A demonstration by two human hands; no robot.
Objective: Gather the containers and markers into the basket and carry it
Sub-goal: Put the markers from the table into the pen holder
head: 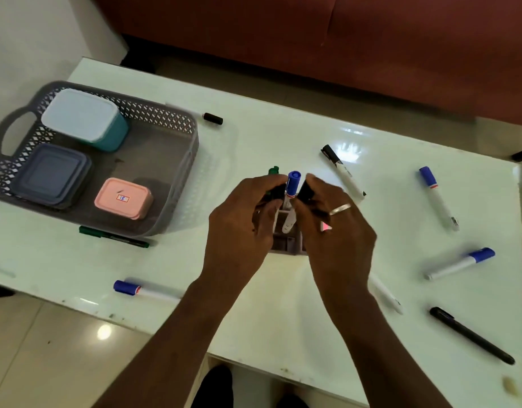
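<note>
Both hands, left (242, 219) and right (333, 228), closed around markers (292, 187) above grey compartmented holder (289, 244); left of that, basket (165, 201) holding three lidded boxes (83, 119), pink one's label unreadable.

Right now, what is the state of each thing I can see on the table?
Basket: on table, holds three containers.
Teal container: lidded.
Grey-blue container: lidded.
Pink container: lidded.
Organizer: upright, between both hands.
Blue-capped marker: capped, standing in organizer.
Left hand: gripping.
Right hand: gripping.

I see both hands, left hand (239, 219) and right hand (336, 228), closed around markers standing in a small grey holder (287, 241) on the white table (283, 319); the basket (171, 184) holds three containers.
</note>
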